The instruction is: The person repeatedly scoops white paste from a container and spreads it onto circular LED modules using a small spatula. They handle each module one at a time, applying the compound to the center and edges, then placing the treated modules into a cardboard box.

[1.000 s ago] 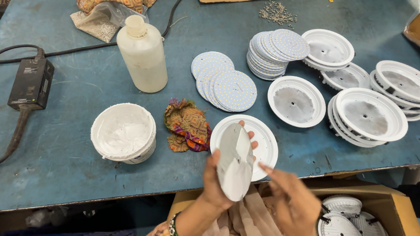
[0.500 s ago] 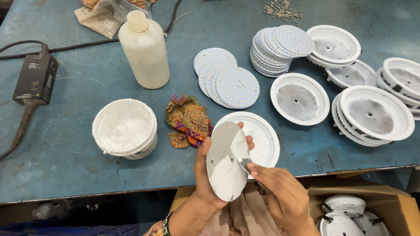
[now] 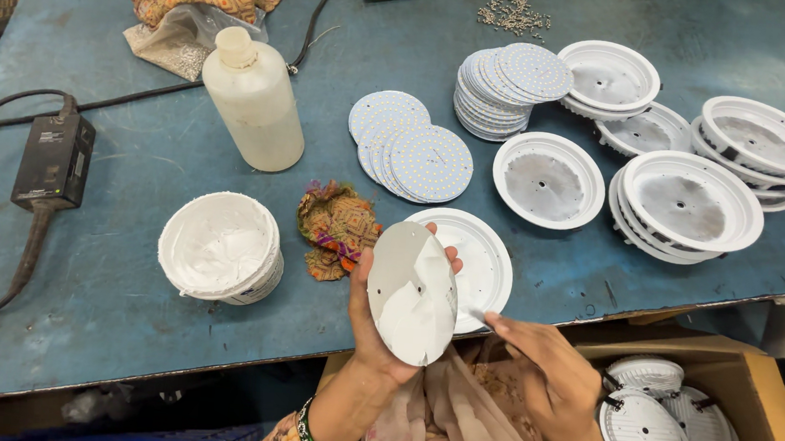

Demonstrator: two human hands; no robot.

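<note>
My left hand (image 3: 367, 326) holds a round metal disc (image 3: 413, 292) upright by its lower edge, above the table's front edge. The disc's facing side is smeared with white paste. My right hand (image 3: 552, 387) holds nothing, and its outstretched index finger touches the disc's lower right rim. Just behind the disc a white round housing (image 3: 487, 265) lies on the blue table (image 3: 123, 321). A white tub of paste (image 3: 222, 246) stands open to the left, with a patterned rag (image 3: 336, 230) between it and the disc.
A pale plastic bottle (image 3: 254, 102) stands further back, beside stacks of dotted round boards (image 3: 412, 147) and several white housings (image 3: 688, 202). A cardboard box (image 3: 763, 380) at my right holds more housings (image 3: 647, 427). At the left lies a black power adapter (image 3: 54, 161) with its cable.
The disc has turned in my left hand to face me more flatly. My right index finger has shifted down to its lower right rim.
</note>
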